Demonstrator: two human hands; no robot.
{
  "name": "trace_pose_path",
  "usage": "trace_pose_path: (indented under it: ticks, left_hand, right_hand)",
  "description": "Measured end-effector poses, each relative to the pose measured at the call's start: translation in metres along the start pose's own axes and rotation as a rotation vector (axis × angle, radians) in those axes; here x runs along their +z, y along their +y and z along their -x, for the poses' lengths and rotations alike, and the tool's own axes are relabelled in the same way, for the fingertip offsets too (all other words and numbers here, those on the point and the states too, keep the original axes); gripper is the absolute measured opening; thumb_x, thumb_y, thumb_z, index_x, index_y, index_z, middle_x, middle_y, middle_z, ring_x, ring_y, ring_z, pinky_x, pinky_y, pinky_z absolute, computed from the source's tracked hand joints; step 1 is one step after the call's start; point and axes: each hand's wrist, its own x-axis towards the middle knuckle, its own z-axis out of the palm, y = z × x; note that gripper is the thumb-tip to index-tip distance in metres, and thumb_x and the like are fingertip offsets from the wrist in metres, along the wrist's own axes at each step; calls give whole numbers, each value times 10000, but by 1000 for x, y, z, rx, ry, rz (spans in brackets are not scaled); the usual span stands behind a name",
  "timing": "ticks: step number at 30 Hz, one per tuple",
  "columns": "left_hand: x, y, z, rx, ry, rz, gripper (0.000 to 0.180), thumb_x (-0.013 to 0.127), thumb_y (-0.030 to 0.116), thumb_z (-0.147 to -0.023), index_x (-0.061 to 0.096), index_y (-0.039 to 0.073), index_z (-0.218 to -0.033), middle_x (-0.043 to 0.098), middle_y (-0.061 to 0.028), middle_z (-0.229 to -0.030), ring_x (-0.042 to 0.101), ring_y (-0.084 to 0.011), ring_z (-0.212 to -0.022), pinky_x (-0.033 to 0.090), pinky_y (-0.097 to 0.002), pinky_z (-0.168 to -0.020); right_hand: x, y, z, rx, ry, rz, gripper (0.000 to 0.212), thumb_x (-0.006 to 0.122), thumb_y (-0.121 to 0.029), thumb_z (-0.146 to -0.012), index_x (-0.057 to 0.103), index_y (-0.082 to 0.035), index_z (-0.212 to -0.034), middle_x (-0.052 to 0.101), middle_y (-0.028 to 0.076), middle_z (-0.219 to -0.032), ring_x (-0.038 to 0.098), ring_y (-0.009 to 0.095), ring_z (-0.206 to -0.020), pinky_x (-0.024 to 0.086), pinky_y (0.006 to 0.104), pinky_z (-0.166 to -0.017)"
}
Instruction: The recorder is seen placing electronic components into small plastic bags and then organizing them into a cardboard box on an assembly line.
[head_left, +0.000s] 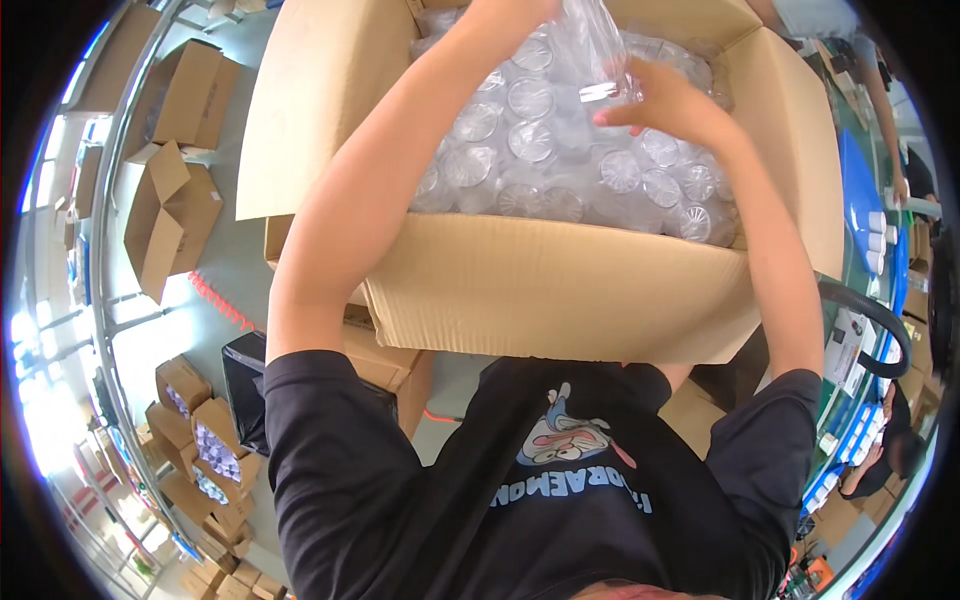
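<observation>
A large open cardboard box (560, 285) stands in front of me, filled with clear plastic cups or lids (531, 98) that have round ribbed ends and lie in plastic film. My left hand (520, 8) is at the upper edge of the view, its fingertips cut off. A clear plastic bag (590, 40) is drawn up taut to that hand, which grips it. On the bag's other side is my right hand (675, 98), thumb and fingers apart and close against the film. Whether it touches the bag is hard to see. A shiny white spot shows between its fingers.
Open cardboard cartons (175, 220) stand on the floor at left, with a coiled red hose (220, 302) beside them. Smaller boxes hold purplish items (215, 450) at lower left. A black curved tube (885, 325) and white cylinders (876, 240) are at right. Other people work along the right side.
</observation>
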Motion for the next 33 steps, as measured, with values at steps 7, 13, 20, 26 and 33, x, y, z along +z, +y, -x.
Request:
trace_pose_path:
  ticks: [7,13,20,26,33]
  left_hand:
    - [-19,-11,-7,-89,266,-32,390,409,253,-931,582,-87,-854,602,-300,-798,585,-449,-785,437,-469,-744]
    - [-21,-26,-12,-135,334,5,400,427,284,-916,578,-76,-829,602,-299,-804,602,-418,-760,443,-467,-724]
    - [-31,15,-3,-181,166,10,312,516,219,-877,551,-80,-791,587,-253,-739,607,-339,-649,454,-451,-658]
    - [-8,-18,-14,48,365,73,347,543,241,-862,561,-102,-912,615,-319,-772,635,-431,-755,475,-466,-718]
    - [-24,7,1,17,116,-83,370,542,262,-866,603,-98,-924,613,-350,-886,612,-480,-915,483,-489,-802]
  right_hand:
    - [29,17,-29,-139,145,727,554,784,-270,-738,482,16,-1104,554,197,-1019,588,370,-883,497,407,-764]
    - [54,19,-20,-354,296,952,484,759,-218,-760,495,-5,-1105,525,150,-1003,592,331,-857,508,417,-708]
    - [76,-11,-17,-604,46,787,145,642,-33,-797,514,-27,-865,507,96,-875,576,305,-739,503,417,-619]
    - [74,-10,-23,-676,98,725,135,611,-15,-802,488,-23,-858,518,86,-863,554,292,-657,468,396,-581]
    - [73,-8,-28,-781,119,803,122,600,10,-787,496,-33,-836,481,80,-829,566,265,-679,476,379,-562]
